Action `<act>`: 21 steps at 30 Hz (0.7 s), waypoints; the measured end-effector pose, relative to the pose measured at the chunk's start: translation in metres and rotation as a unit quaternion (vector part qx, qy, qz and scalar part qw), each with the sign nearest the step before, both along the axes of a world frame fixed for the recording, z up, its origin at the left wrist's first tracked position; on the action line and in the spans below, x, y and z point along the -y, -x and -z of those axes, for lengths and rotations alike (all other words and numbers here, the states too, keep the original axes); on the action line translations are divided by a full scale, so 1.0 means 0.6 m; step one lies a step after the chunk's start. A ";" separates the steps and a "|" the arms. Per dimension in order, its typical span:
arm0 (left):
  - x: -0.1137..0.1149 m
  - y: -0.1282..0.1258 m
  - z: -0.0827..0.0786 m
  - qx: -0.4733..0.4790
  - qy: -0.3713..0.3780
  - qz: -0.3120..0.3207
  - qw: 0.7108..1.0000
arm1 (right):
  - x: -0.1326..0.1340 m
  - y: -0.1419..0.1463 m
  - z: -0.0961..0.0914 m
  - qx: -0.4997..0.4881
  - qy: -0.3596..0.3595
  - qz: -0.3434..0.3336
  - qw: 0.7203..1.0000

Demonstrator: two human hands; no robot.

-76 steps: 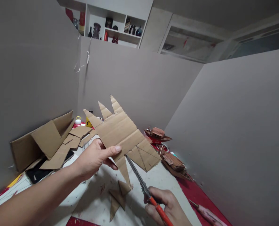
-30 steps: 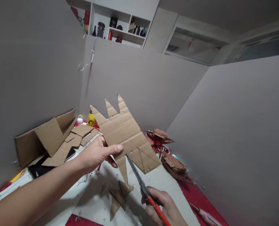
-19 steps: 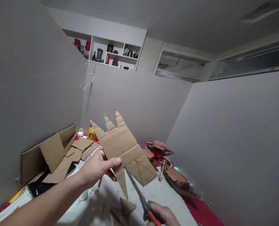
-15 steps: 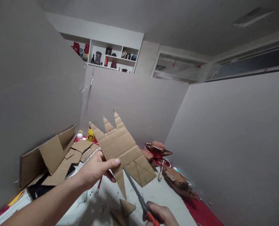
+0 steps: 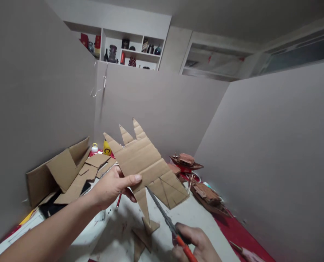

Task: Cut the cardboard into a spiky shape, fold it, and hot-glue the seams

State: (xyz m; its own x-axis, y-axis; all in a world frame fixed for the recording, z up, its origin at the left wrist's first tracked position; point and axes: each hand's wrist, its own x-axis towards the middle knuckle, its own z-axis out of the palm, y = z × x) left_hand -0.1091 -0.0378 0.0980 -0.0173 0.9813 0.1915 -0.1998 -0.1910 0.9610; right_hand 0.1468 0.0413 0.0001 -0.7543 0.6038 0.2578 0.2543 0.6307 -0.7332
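Note:
My left hand [image 5: 121,183] grips a flat cardboard piece [image 5: 140,160] by its near left edge, thumb on top and fingers underneath. Pointed spikes stick out of the piece's far end, another spike points toward me, and dark pencil lines mark its right part. In my right hand [image 5: 196,242] is a pair of scissors [image 5: 163,213] with orange handles. Their blade tips reach the cardboard at the base of the near spike; whether they are cutting into it I cannot tell. Small cardboard offcuts [image 5: 140,238] lie on the table beneath.
Folded cardboard [image 5: 60,169] and loose sheets lie at the left. Wooden model boats [image 5: 207,194] stand along the right side on red cloth [image 5: 244,233]. A red pencil [image 5: 118,202] lies near my left wrist. A yellow container [image 5: 107,147] stands at the back beside a white one.
My view has tilted down a little. The cardboard and scissors keep nearly the same position against each other, with the blade tips still at the near spike's base.

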 end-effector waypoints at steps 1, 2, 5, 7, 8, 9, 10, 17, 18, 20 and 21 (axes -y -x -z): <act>0.000 0.000 -0.001 0.000 0.002 0.002 1.000 | 0.000 0.000 -0.001 0.004 -0.007 -0.010 1.000; 0.000 0.000 -0.003 0.001 0.005 0.005 1.000 | 0.000 0.000 -0.003 0.006 -0.014 -0.019 1.000; -0.001 0.000 -0.006 0.009 0.014 0.011 1.000 | -0.001 0.001 -0.008 0.005 -0.027 -0.027 0.999; -0.002 0.000 -0.008 0.011 0.022 0.012 1.000 | -0.001 0.000 -0.009 0.003 -0.031 -0.025 0.999; -0.003 -0.001 -0.008 0.012 0.024 0.012 1.000 | -0.001 -0.001 -0.009 0.001 -0.033 -0.022 0.999; -0.004 -0.001 -0.008 0.011 0.026 0.013 1.000 | -0.002 -0.002 -0.008 0.000 -0.036 -0.020 0.999; -0.004 -0.001 -0.008 0.012 0.026 0.015 0.999 | -0.002 -0.003 -0.006 -0.002 -0.040 -0.015 0.999; -0.006 -0.003 -0.007 0.033 0.026 0.005 0.999 | -0.004 -0.012 0.005 0.006 -0.072 0.000 0.997; -0.005 -0.002 -0.008 0.037 0.027 0.000 0.999 | -0.004 -0.012 0.004 0.010 -0.066 -0.008 0.998; -0.005 -0.002 -0.010 0.041 0.029 -0.008 0.999 | -0.004 -0.011 0.000 0.014 -0.059 -0.020 0.998; -0.005 -0.001 -0.011 0.038 0.030 -0.008 0.999 | -0.003 -0.010 -0.002 0.015 -0.058 -0.022 0.998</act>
State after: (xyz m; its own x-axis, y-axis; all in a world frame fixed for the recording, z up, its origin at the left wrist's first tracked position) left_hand -0.1083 -0.0349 0.1044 -0.0450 0.9905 0.1296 -0.2705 -0.1369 0.9529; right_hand 0.1526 0.0433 0.0011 -0.7880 0.5371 0.3010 0.2445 0.7217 -0.6476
